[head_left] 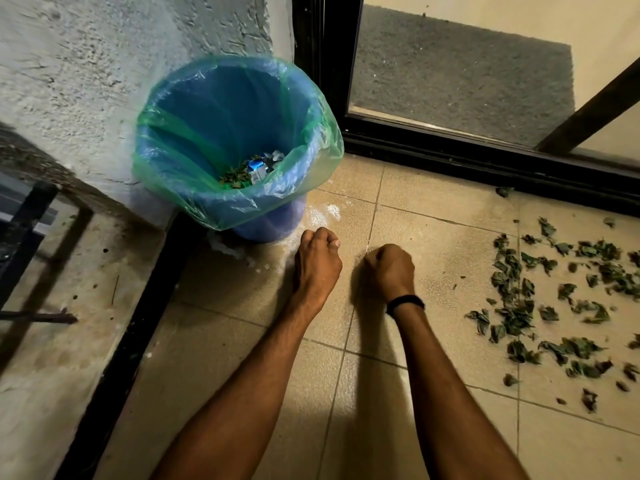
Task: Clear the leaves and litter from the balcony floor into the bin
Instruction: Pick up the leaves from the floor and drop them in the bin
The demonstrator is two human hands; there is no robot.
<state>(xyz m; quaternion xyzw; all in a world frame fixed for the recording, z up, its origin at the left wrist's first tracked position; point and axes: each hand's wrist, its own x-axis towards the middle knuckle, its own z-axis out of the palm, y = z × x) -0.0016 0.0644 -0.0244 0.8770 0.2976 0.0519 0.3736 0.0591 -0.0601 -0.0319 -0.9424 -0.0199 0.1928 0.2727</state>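
I am seeing left grip (pixel 317 259) and right grip (pixel 389 271) fisted at centre, contents hidden. Leaves (pixel 516 317) are lying at right, bin (pixel 194 109) upper left. Best: scoop bunched, release inside the rim.

Rough white plastered wall (pixel 86 81) is filling the upper left. Below it a stained concrete ledge (pixel 69 341) is running down the left side, edged by a black strip (pixel 138 323), with a black metal railing (pixel 24 230) standing at its far left and 1 rusty rod (pixel 38 318) showing over it. A black door frame (pixel 450 147) is holding a glass pane (pixel 502 26), behind which 1 grey mat (pixel 450 81) is lying flat; a dark bar (pixel 595 109) is slanting across the pane's right side, and a white powdery patch (pixel 325 213) is showing just below the frame's left corner.
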